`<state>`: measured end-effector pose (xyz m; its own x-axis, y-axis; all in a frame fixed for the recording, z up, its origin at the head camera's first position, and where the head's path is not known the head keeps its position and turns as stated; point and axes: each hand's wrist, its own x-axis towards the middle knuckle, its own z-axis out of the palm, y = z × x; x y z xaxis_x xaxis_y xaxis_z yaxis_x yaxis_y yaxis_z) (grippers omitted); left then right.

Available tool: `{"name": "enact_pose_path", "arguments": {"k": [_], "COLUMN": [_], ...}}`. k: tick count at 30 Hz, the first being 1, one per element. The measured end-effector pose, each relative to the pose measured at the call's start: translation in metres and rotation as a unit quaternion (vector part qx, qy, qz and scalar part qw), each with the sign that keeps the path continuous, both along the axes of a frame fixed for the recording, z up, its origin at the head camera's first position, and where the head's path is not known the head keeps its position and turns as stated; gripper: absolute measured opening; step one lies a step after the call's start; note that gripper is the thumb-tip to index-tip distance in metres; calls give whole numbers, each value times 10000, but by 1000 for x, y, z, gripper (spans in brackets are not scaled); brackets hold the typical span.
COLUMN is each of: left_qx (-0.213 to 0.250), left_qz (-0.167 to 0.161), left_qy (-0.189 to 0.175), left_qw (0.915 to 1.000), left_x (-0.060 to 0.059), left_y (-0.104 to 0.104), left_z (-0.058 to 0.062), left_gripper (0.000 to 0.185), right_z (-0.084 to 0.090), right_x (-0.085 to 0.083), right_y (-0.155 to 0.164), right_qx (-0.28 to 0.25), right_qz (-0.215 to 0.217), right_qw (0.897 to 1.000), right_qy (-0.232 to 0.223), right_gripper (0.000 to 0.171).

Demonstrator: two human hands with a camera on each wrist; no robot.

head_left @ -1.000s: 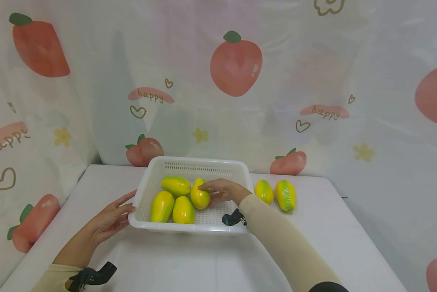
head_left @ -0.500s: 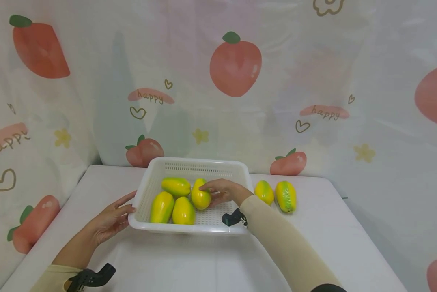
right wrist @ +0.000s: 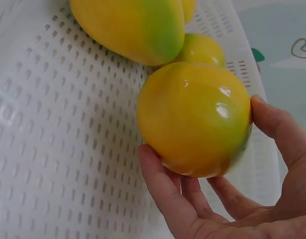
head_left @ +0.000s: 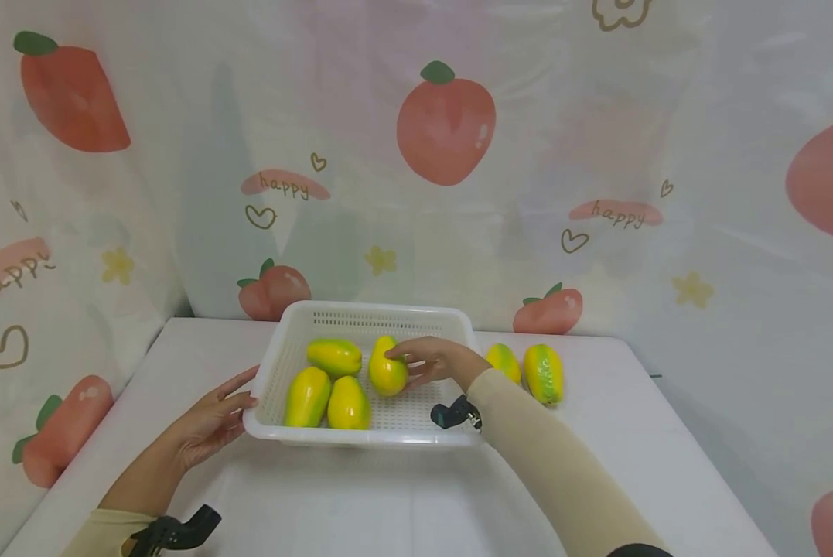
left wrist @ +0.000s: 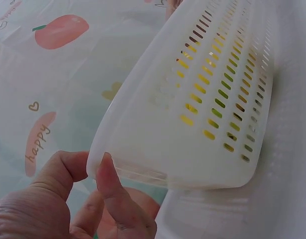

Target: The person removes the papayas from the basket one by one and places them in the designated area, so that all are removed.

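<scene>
Right hand: the right hand (head_left: 435,362) has its grip around one mango (head_left: 387,370), thumb on one side and fingers (right wrist: 165,191) on the other. It is grasping this fruit inside the basket (head_left: 370,313).
Left hand: the left hand (head_left: 213,418) is relaxed, holding nothing. Its straight fingers (left wrist: 115,191) touch the left wall of the basket from outside.
Held mango: it is low in the basket, right of the middle, near the other fruit. From the head view I cannot tell if it rests on the bottom or sits just above it.
Basket: white, with small holes, standing on the surface (head_left: 402,495) in front of the person.
In the basket: three more mangoes lie there. One green-yellow mango (head_left: 334,356) is at the back, and two (head_left: 308,396) (head_left: 349,402) lie side by side at the front.
Outside the basket: two mangoes (head_left: 503,360) (head_left: 544,373) lie on the surface just right of the basket.
How far along: four fruits are in the basket and two are out, so the work looks more than half done, if the fruit is going in.
</scene>
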<state>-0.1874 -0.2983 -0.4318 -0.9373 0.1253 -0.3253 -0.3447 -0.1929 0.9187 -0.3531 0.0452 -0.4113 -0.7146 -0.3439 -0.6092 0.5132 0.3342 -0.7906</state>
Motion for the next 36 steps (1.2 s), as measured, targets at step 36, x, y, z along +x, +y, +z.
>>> {"name": "enact_pose_path", "arguments": {"k": [36], "left_qx": [35], "left_qz": [130], "left_qy": [-128], "left_qw": [9998], "left_x": [2], "left_y": [1], "left_z": [0], "left_gripper": [66], "right_z": [47], "right_x": [10], "right_y": [59], "right_qx": [-285], "right_qz": [380], "right_qw": [9987], "right_qy": [191], "right_gripper": [67]}}
